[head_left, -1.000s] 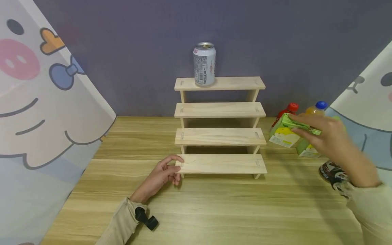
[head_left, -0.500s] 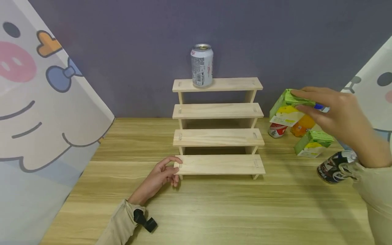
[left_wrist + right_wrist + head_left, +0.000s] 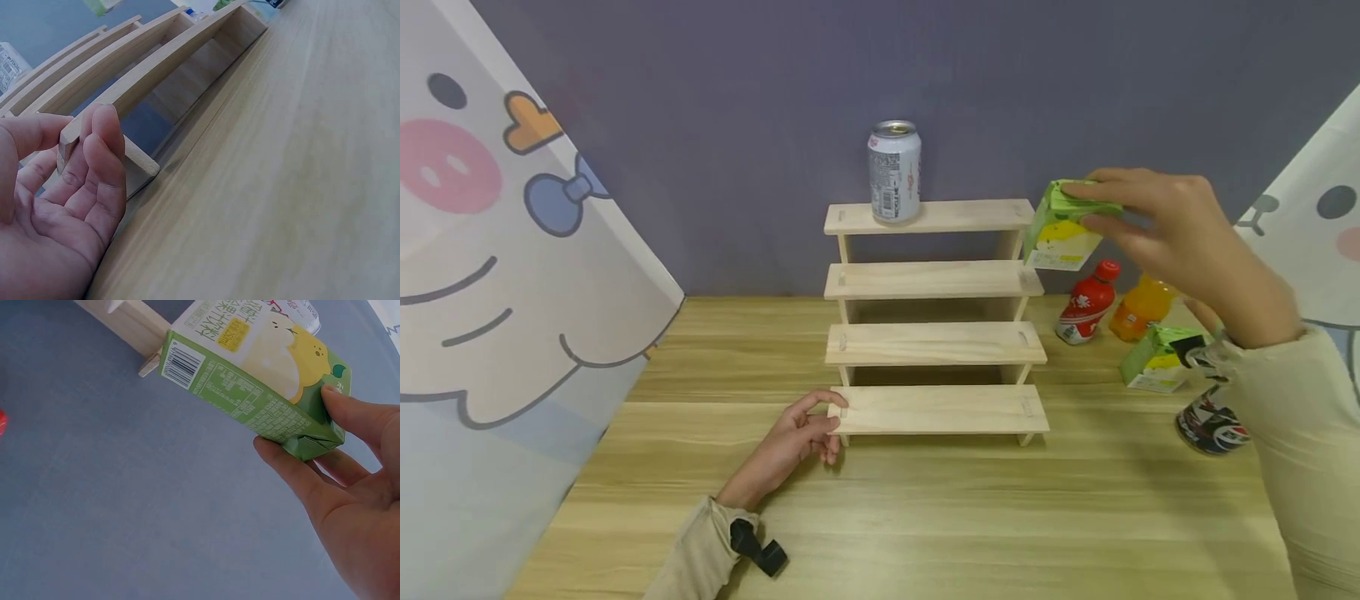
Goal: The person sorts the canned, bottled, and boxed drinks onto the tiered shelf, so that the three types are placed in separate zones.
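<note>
My right hand (image 3: 1172, 221) pinches a green and white juice carton (image 3: 1063, 237) by its top end, in the air beside the right end of the upper steps. In the right wrist view the carton (image 3: 262, 375) shows a yellow pear picture and a barcode, with thumb and fingers on opposite sides. A stepped wooden rack (image 3: 932, 342) stands on the table. At its lowest step my left hand (image 3: 790, 442) grips the left end, thumb and fingers around the board, as the left wrist view confirms. A white drink can (image 3: 895, 173) stands upright on the top step.
Right of the rack stand a red bottle (image 3: 1086, 304) and an orange drink bottle (image 3: 1142, 308). A second green carton (image 3: 1157, 358) and a black can (image 3: 1210, 421) are nearer, partly behind the right sleeve. A grey wall (image 3: 737, 150) rises behind the table.
My right hand has lifted the juice carton up and leftward, away from the bottles towards the rack's upper steps. My left hand keeps its grip on the lowest step.
</note>
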`<control>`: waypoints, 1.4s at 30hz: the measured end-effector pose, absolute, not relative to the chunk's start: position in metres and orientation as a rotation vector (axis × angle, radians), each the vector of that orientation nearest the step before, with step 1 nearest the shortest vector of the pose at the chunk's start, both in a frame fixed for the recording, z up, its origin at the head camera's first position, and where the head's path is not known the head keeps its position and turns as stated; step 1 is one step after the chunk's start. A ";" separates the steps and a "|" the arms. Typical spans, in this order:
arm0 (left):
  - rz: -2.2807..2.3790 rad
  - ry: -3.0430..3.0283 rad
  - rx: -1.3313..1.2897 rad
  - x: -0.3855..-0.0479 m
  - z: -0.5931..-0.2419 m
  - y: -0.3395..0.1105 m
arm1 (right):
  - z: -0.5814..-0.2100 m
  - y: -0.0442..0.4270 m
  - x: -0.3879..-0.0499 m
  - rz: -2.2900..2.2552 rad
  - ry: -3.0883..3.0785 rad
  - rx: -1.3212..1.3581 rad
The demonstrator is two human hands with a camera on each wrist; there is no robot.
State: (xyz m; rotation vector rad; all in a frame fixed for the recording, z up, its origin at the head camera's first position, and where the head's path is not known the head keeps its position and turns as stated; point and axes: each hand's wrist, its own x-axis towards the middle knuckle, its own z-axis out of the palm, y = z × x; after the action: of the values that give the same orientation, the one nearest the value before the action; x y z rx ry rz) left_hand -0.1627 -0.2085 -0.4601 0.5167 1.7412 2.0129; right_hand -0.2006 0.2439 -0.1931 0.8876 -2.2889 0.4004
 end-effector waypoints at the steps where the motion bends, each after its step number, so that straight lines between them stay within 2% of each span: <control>1: 2.012 1.742 0.520 -0.163 -0.460 -0.208 | -0.192 0.242 -0.203 0.400 -2.282 0.887; 17: 2.000 1.751 0.530 -0.165 -0.460 -0.206 | -0.156 0.213 -0.248 0.591 -2.387 0.809; 35: 1.991 1.760 0.514 -0.165 -0.463 -0.206 | -0.157 0.207 -0.304 0.671 -2.542 0.756; 42: 1.987 1.765 0.505 -0.163 -0.461 -0.208 | -0.159 0.207 -0.318 0.896 -2.581 0.753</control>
State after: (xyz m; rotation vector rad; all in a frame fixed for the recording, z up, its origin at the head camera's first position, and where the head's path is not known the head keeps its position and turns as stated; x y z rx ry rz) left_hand -0.1626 -0.2082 -0.4606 0.5045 1.7652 1.9870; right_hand -0.3175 0.2068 -0.1593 0.7535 -2.5812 0.8962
